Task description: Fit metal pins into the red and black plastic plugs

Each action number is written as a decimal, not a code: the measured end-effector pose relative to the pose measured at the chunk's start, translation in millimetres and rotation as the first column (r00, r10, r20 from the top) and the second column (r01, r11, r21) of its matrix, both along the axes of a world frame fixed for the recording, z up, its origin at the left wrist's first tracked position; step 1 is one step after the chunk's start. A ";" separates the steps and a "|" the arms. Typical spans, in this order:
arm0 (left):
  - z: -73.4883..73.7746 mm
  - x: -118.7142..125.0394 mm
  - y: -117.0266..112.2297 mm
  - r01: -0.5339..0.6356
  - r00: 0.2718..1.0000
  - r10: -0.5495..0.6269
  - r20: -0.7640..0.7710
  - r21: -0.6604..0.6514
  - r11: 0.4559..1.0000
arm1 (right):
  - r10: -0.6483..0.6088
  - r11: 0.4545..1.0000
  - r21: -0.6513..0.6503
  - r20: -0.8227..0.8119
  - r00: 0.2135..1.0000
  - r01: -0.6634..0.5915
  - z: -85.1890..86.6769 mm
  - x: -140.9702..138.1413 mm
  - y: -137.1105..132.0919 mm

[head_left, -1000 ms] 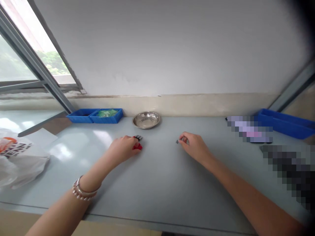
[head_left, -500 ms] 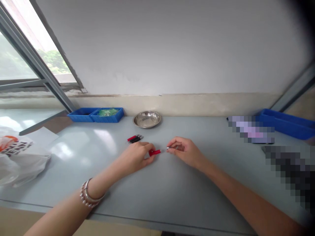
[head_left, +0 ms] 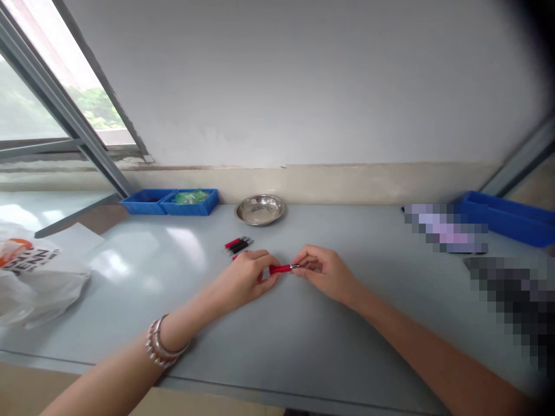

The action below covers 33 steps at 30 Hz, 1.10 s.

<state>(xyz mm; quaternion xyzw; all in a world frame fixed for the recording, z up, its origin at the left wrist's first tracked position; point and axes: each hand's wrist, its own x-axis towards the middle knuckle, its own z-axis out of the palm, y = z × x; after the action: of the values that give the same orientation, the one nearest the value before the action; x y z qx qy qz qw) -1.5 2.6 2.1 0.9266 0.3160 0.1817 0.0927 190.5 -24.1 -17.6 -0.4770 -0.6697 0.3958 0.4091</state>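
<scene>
My left hand (head_left: pixel 254 274) pinches the red barrel of a pen (head_left: pixel 281 268) just above the table, near the middle. My right hand (head_left: pixel 325 271) has its thumb and fingers closed on the silver pen tip (head_left: pixel 295 266), which meets the right end of the red barrel. The pen lies roughly level between the two hands. Beyond my left hand, several red and black pens (head_left: pixel 240 247) lie side by side on the table. A bit of red shows just behind that hand, mostly hidden by it.
A round steel dish (head_left: pixel 259 210) stands by the wall. Two blue bins (head_left: pixel 191 209) sit to its left, one with green-wrapped contents. A white plastic bag (head_left: pixel 39 283) lies at left. At right are a blue tray (head_left: pixel 507 222) and blurred-out objects (head_left: pixel 446 228).
The silver tip and the red barrel were apart and now meet. My left hand has shifted slightly right with the barrel, uncovering a bit of red behind it.
</scene>
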 end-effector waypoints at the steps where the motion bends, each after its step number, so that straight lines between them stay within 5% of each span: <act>1: -0.2 0.3 -0.2 0.000 1.000 0.000 0.008 0.007 1.000 | -0.002 1.000 0.011 0.013 1.000 0.002 0.5 0.0 -0.3; 16: -2.4 0.8 -0.6 -0.007 0.998 0.005 0.055 0.039 0.999 | -0.095 0.978 0.205 0.319 0.943 0.029 1.0 1.6 -1.8; 33: -3.1 1.2 -1.0 0.013 0.999 -0.016 0.040 0.059 0.998 | -0.051 0.940 0.312 0.536 0.843 -0.142 -1.3 5.3 1.0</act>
<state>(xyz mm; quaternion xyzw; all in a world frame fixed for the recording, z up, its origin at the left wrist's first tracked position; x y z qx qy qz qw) -0.4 1.6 -1.0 0.9273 0.3018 0.2092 0.0732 195.9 -23.0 -18.8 -0.4746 -0.8263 0.1350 0.2717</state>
